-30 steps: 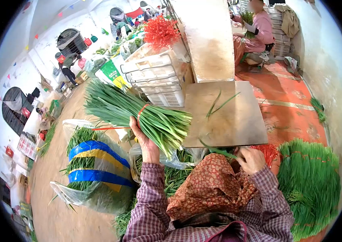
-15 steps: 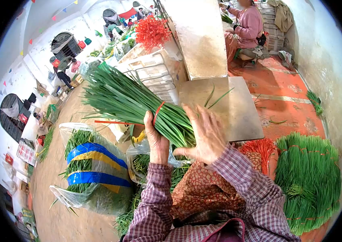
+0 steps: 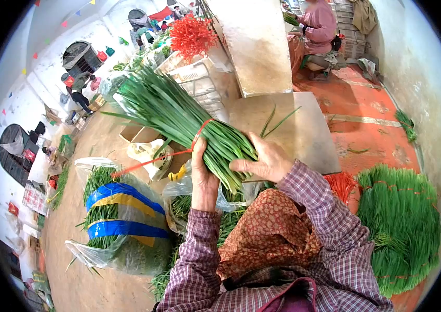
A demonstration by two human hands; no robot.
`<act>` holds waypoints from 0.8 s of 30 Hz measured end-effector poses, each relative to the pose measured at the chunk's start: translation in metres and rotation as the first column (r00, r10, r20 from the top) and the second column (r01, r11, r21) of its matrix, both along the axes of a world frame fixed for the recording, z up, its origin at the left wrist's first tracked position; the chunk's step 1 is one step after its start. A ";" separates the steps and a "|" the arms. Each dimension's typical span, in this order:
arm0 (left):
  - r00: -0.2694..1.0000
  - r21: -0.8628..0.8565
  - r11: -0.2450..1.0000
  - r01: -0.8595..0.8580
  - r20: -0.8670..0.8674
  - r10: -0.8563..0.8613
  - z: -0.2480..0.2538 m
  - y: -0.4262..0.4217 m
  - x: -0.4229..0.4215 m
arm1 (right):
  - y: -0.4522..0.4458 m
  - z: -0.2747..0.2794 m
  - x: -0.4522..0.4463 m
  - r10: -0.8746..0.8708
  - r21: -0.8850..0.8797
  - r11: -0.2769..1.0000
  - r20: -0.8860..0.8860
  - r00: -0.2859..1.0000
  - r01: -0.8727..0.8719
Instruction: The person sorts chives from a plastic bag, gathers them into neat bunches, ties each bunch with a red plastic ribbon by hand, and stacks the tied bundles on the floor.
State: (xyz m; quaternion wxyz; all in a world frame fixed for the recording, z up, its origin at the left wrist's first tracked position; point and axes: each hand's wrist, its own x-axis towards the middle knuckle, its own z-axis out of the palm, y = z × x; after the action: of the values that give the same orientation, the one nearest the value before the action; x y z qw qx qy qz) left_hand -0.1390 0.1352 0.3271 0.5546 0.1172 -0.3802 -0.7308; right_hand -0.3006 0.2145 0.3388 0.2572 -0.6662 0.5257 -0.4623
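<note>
A thick bunch of green garlic chives (image 3: pixel 179 117) is held up in front of me, leaves pointing to the upper left. A red tie (image 3: pixel 199 132) circles its stems, and one loose tail trails to the left. My left hand (image 3: pixel 206 171) grips the bunch from below, its thumb beside the tie. At the stem ends on the right is my right hand (image 3: pixel 270 160), thumb across the near side and fingers mostly hidden behind. Below and beyond the stems lies a flat board (image 3: pixel 308 135) with a few loose leaves.
Tied bunches of chives (image 3: pixel 397 223) are stacked at the right, beside red ties (image 3: pixel 341 186). A taped plastic bag of greens (image 3: pixel 127 208) stands at the left. More red ties (image 3: pixel 193 37) sit near white crates (image 3: pixel 199 88). A person in pink (image 3: pixel 318 23) sits at the back.
My right hand has closed from an opened pose onto the stem ends. The bunch has tilted a little more upright, and the tie's loose tail now slants down to the left.
</note>
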 end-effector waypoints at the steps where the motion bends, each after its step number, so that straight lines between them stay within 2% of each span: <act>1: 0.998 0.079 0.997 0.021 -0.055 -0.017 0.000 -0.005 -0.001 | -0.006 -0.005 -0.002 0.029 0.056 0.998 0.092 0.995 -0.034; 4: 0.987 0.060 0.996 0.064 -0.152 -0.054 -0.008 -0.016 -0.002 | -0.005 -0.014 -0.022 -0.024 0.132 0.991 0.179 0.984 0.000; 5: 0.986 0.128 0.989 0.079 -0.158 -0.059 -0.010 -0.017 0.001 | 0.005 -0.008 -0.025 -0.074 0.035 0.997 0.240 0.968 0.067; 6: 0.985 0.126 0.989 0.076 -0.162 -0.055 -0.012 -0.018 0.002 | 0.018 0.000 -0.027 -0.070 0.033 0.997 0.237 0.969 0.064; 8: 0.990 0.087 0.995 0.047 -0.138 -0.035 -0.017 -0.024 0.001 | 0.037 0.013 -0.027 -0.316 -0.152 0.933 0.083 0.945 0.325; 9: 0.990 0.057 0.998 0.034 -0.135 -0.026 -0.022 -0.028 0.002 | 0.038 0.010 -0.023 -0.348 -0.411 0.837 0.106 0.931 0.360; 10: 0.991 0.058 0.998 0.033 -0.134 -0.025 -0.022 -0.028 0.002 | 0.041 0.011 -0.017 -0.348 -0.410 0.838 0.107 0.932 0.360; 12: 0.991 0.104 0.994 0.026 -0.134 -0.012 -0.023 -0.028 0.001 | 0.051 0.018 -0.006 -0.366 -0.571 0.781 -0.090 0.926 0.253; 13: 0.988 0.119 0.992 0.048 -0.154 -0.029 -0.021 -0.028 0.000 | 0.054 0.020 0.000 -0.424 -0.606 0.762 -0.203 0.883 0.227; 16: 0.985 0.117 0.990 0.081 -0.159 -0.062 -0.021 -0.027 -0.002 | 0.051 0.019 0.010 -0.481 -0.665 0.725 -0.301 0.824 0.180; 18: 0.984 0.112 0.991 0.078 -0.169 -0.059 -0.020 -0.023 -0.003 | 0.046 0.012 0.012 -0.496 -0.658 0.728 -0.316 0.809 0.189; 24: 0.987 0.103 0.993 0.059 -0.154 -0.043 -0.023 -0.020 -0.005 | 0.035 0.004 0.010 -0.562 -0.777 0.604 -0.257 0.786 0.178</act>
State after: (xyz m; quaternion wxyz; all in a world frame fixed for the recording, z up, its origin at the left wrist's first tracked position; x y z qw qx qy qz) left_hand -0.1442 0.1151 0.3045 0.5559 0.0812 -0.3000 -0.7710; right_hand -0.2901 0.2499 0.3427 -0.2670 -0.6747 0.4790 -0.4940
